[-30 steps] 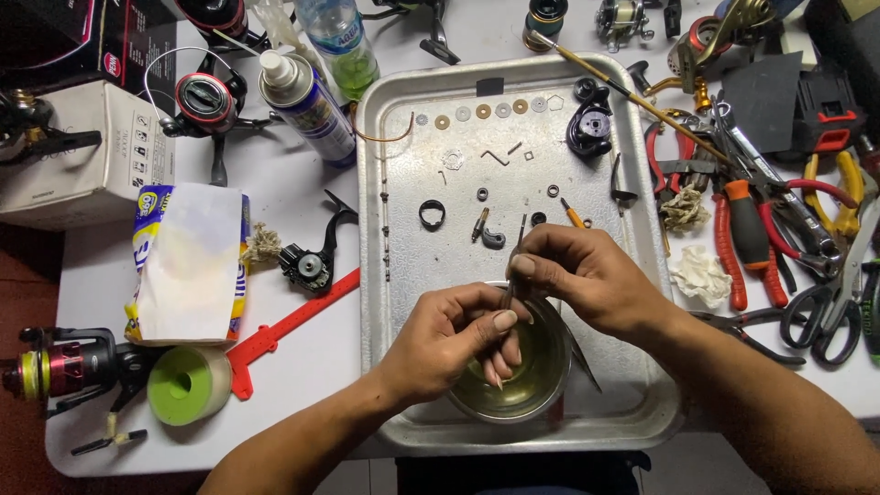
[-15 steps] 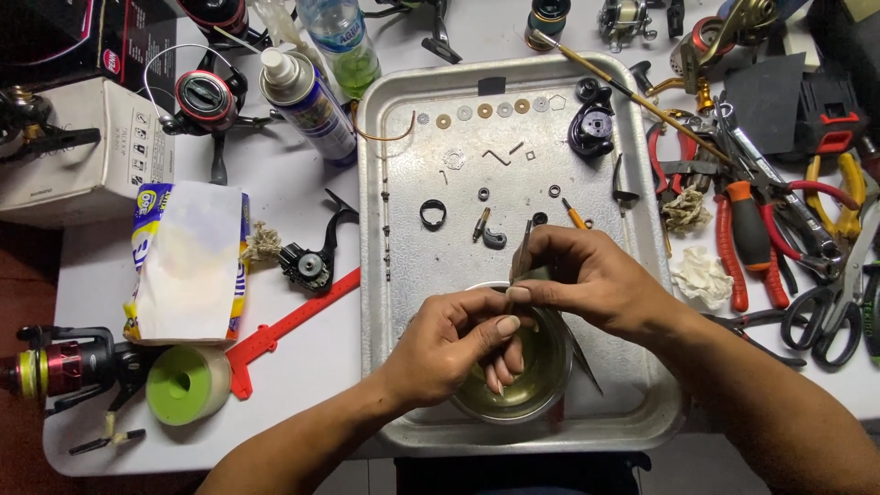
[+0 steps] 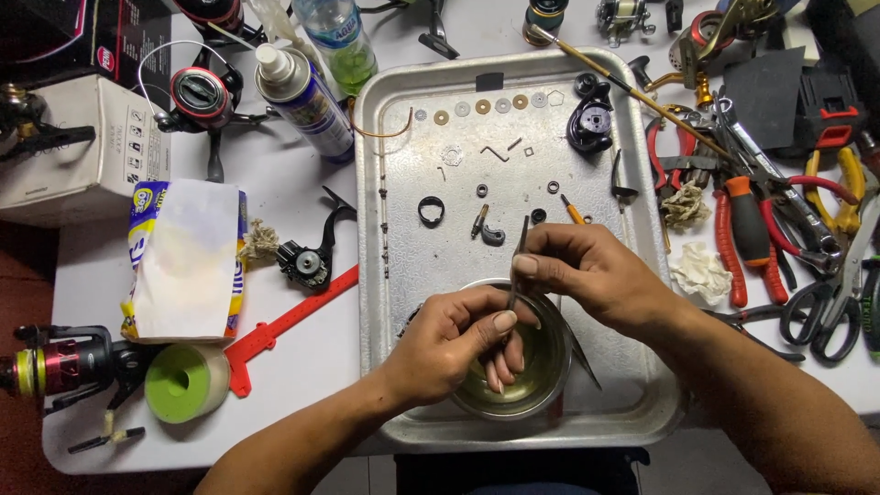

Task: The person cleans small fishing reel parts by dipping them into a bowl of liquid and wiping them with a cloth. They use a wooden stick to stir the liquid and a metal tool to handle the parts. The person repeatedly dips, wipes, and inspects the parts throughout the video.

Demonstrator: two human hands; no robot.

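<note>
Landmark = the small metal bowl (image 3: pixel 513 380), sitting on the near end of the aluminium tray (image 3: pixel 642 403).

Both hands are over the bowl. Left hand (image 3: pixel 454 348): fingers curled narrow and dipped inside the bowl, pinching something small; can't tell what, it's hidden by the fingertips. Right hand (image 3: pixel 596 275): just beyond the bowl rim, closed on a thin dark tool (image 3: pixel 519 257), looks like tweezers or a pick, tip angled down toward the left fingers.

Bowl holds a shallow yellowish-green liquid. Can't make out any parts lying in it.

Progress, my read: teardown looks finished, cleaning is midway. Beyond the bowl the tray carries plenty of loose parts: black ring (image 3: pixel 431 212), small dark pieces, a row of 6 or so washers (image 3: pixel 483 106) at the far end, a black housing (image 3: pixel 591 119) beyond and right. Whether those are already cleaned isn't visible. Nothing looks reassembled.

Left of the bowl, off the tray: green-and-cream roll (image 3: pixel 188 380), red plastic strip (image 3: pixel 289 325), tissue pack (image 3: pixel 188 257), black reel handle part (image 3: pixel 312 257). Far left: red-and-black spinning reel (image 3: pixel 60 362).

Right of the bowl: crumpled wipe (image 3: pixel 701 272), pliers with red grips (image 3: pixel 742 234), scissors (image 3: pixel 830 316).

Far beyond, left: spray can (image 3: pixel 302 92), clear bottle (image 3: pixel 339 37).
</note>
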